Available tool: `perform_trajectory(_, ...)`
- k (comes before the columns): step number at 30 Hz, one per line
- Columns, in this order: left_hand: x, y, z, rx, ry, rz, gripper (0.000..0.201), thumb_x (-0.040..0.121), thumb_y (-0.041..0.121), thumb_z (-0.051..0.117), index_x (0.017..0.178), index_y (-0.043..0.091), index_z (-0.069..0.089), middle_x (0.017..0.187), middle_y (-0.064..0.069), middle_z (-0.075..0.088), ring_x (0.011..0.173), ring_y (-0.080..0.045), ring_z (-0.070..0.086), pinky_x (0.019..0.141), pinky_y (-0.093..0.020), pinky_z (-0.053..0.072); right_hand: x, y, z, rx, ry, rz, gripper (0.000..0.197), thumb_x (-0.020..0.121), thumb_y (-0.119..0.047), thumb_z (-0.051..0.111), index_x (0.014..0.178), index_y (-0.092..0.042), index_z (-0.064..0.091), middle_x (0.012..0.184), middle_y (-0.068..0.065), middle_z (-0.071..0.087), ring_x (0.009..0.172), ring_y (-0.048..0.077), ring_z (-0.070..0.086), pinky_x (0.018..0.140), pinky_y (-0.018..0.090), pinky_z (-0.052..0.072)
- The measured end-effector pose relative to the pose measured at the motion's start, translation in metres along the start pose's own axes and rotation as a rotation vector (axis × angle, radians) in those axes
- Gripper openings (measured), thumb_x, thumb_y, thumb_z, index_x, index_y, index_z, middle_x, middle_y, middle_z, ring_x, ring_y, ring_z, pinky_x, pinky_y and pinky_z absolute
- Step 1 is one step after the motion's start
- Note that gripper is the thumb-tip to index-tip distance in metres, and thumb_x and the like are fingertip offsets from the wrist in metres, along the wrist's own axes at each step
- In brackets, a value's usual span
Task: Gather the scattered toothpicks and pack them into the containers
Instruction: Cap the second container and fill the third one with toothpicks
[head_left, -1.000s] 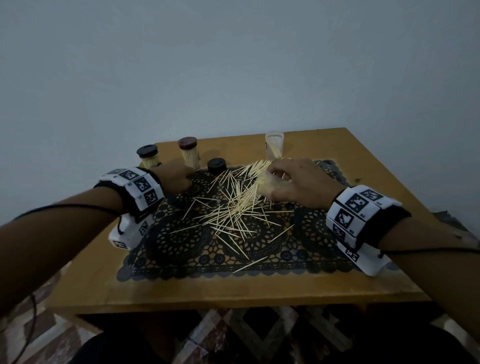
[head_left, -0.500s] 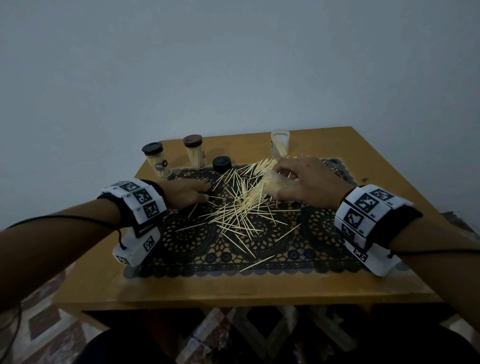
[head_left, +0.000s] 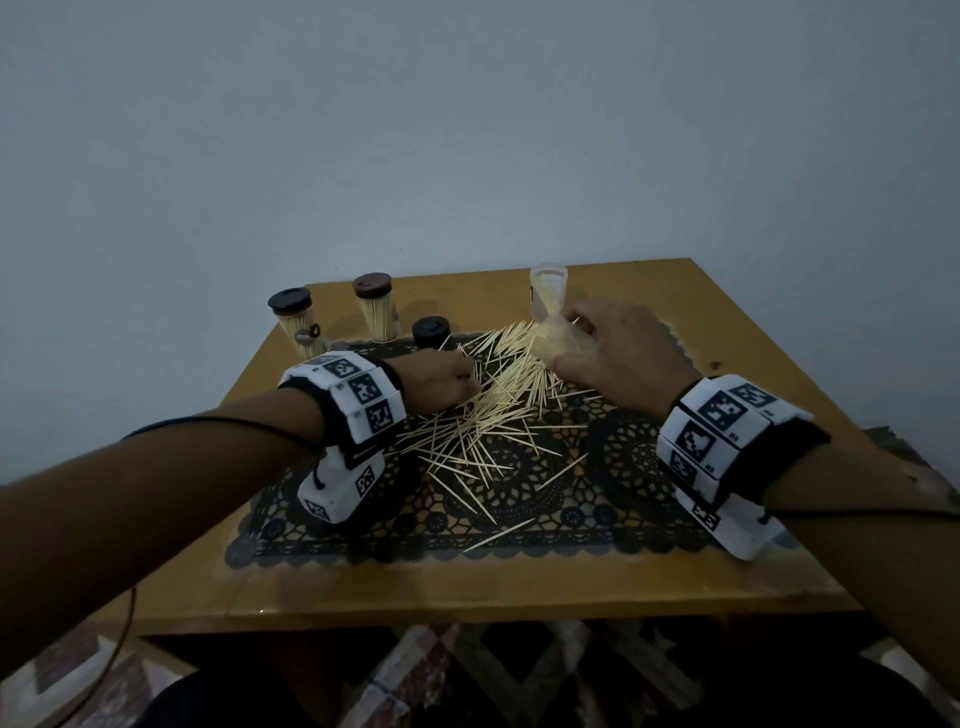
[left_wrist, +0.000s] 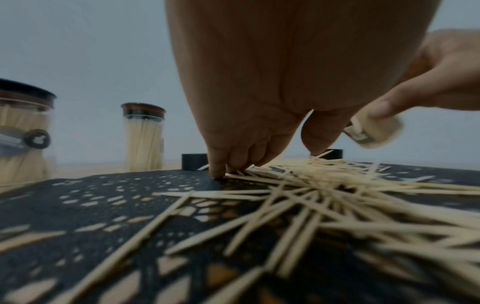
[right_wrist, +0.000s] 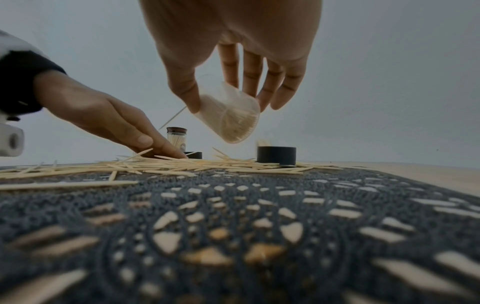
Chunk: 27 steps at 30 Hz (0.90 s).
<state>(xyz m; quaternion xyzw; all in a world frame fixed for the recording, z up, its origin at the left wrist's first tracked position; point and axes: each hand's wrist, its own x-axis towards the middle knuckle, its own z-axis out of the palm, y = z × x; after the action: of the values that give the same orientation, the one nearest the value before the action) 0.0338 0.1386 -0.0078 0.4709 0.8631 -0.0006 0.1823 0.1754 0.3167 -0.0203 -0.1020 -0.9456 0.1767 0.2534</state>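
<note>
- Plain grey wall stands behind a wooden table (head_left: 727, 571) with a black lace mat (head_left: 639, 457) on it; toothpicks (head_left: 498, 410) lie scattered across the middle of the mat.
- Right hand (head_left: 618, 348) holds a clear jar (right_wrist: 231, 117) tilted in the air above the far edge of the pile, thumb on one side and fingers curled round the other; the jar is already partly packed.
- Left hand (head_left: 441, 387) is down on the mat, fingertips (left_wrist: 218, 170) pressed together against the left edge of the pile, thumb close by.
- To do this step well, I judge the left hand should rake sticks into one parallel bundle before lifting, then feed them end-first into the jar mouth, with the jar held steadier and less tilted so nothing slides out.
- Lace holes may snag points, so a light sweeping touch looks wiser than a hard press.
- Two capped full jars (head_left: 379, 312) stand at the far left; a loose black lid (head_left: 430, 332) sits near them, and another open jar (head_left: 548, 288) stands beyond the right hand.
- Whether the left fingers actually pinch any sticks cannot be told: the palm hides them.
- Held jar's mouth is hidden from every view, and it is motion-blurred in the left wrist view.
</note>
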Motion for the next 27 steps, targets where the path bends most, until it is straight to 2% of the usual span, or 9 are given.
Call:
perform_trajectory(2, -0.003, 0.004, 0.004, -0.018, 0.035, 0.020, 0.030, 0.104, 0.027, 0.034, 0.095, 0.003, 0.050, 0.082, -0.004, 0.050, 0.074, -0.019, 0.047, 0.071, -0.031, 0.035, 0.000, 0.000, -0.002, 0.009, 0.036, 0.030, 0.042, 0.074, -0.040, 0.076, 0.106, -0.015, 0.064, 0.095, 0.002, 0.064, 0.082, 0.022, 0.057, 0.065, 0.034, 0.048)
perform_trajectory(4, -0.006, 0.008, 0.001, 0.000, 0.084, 0.029, 0.031, 0.104, 0.025, 0.033, 0.097, 0.003, 0.055, 0.082, -0.004, 0.054, 0.070, -0.015, 0.047, 0.071, -0.029, 0.035, 0.000, 0.000, -0.003, 0.016, 0.063, 0.053, 0.043, 0.074, -0.038, 0.076, 0.107, -0.013, 0.064, 0.096, 0.004, 0.066, 0.082, 0.023, 0.058, 0.066, 0.033, 0.048)
perform_trajectory(8, 0.007, 0.022, -0.018, 0.145, 0.281, 0.096, 0.033, 0.100, 0.024, 0.039, 0.121, 0.008, 0.058, 0.114, -0.010, 0.064, 0.104, -0.027, 0.058, 0.088, -0.033, 0.043, -0.002, 0.001, -0.012, 0.003, 0.081, 0.079, 0.044, 0.074, -0.043, 0.075, 0.107, -0.015, 0.065, 0.096, 0.004, 0.067, 0.083, 0.022, 0.059, 0.067, 0.034, 0.051)
perform_trajectory(10, 0.022, 0.031, -0.024, 0.174, 0.248, 0.070, 0.039, 0.101, 0.027, 0.041, 0.136, 0.013, 0.048, 0.133, -0.008, 0.055, 0.121, -0.026, 0.050, 0.096, -0.032, 0.036, -0.004, 0.005, -0.020, 0.008, 0.072, 0.100, 0.043, 0.074, -0.043, 0.075, 0.105, -0.015, 0.065, 0.095, 0.002, 0.067, 0.081, 0.020, 0.059, 0.067, 0.034, 0.051)
perform_trajectory(13, 0.055, 0.042, -0.025, 0.120, 0.141, 0.049, 0.051, 0.099, 0.033, 0.045, 0.146, 0.015, 0.035, 0.146, -0.009, 0.044, 0.130, -0.026, 0.043, 0.105, -0.037, 0.034, -0.007, 0.013, -0.034, 0.018, 0.057, 0.132, 0.042, 0.074, -0.041, 0.076, 0.106, -0.016, 0.065, 0.096, -0.001, 0.065, 0.081, 0.015, 0.058, 0.064, 0.028, 0.044)
perform_trajectory(18, 0.098, 0.052, -0.021, 0.096, 0.047, 0.009, 0.056, 0.098, 0.040, 0.044, 0.148, 0.018, 0.032, 0.149, -0.012, 0.040, 0.134, -0.029, 0.040, 0.108, -0.037, 0.032, -0.008, 0.021, -0.047, 0.060, 0.034, 0.139, 0.037, 0.072, -0.039, 0.076, 0.101, -0.019, 0.065, 0.093, -0.005, 0.064, 0.081, 0.011, 0.056, 0.061, 0.020, 0.040)
perform_trajectory(21, 0.107, 0.052, -0.018, 0.111, 0.019, 0.034, 0.050, 0.099, 0.043, 0.040, 0.143, 0.018, 0.040, 0.143, -0.013, 0.047, 0.129, -0.030, 0.044, 0.108, -0.040, 0.034, -0.010, 0.021, -0.048, 0.077, 0.022, 0.129, 0.035, 0.071, -0.037, 0.075, 0.099, -0.019, 0.064, 0.089, -0.007, 0.061, 0.079, 0.009, 0.054, 0.064, 0.024, 0.041)
perform_trajectory(25, 0.094, 0.047, -0.013, 0.208, -0.006, 0.066, 0.047, 0.101, 0.041, 0.036, 0.134, 0.009, 0.045, 0.133, -0.017, 0.052, 0.119, -0.031, 0.050, 0.101, -0.039, 0.039, -0.014, 0.025, -0.043, 0.104, 0.002, 0.138, 0.032, 0.071, -0.036, 0.077, 0.098, -0.024, 0.064, 0.083, -0.014, 0.057, 0.073, -0.001, 0.050, 0.062, 0.018, 0.038)
perform_trajectory(27, 0.080, 0.043, -0.013, 0.259, -0.014, 0.104, 0.046, 0.102, 0.040, 0.034, 0.134, 0.009, 0.044, 0.133, -0.017, 0.052, 0.118, -0.031, 0.051, 0.099, -0.038, 0.038, -0.014, 0.026, -0.045, 0.110, 0.000, 0.153, 0.033, 0.072, -0.036, 0.077, 0.099, -0.022, 0.066, 0.086, -0.011, 0.060, 0.076, 0.002, 0.053, 0.063, 0.018, 0.039)
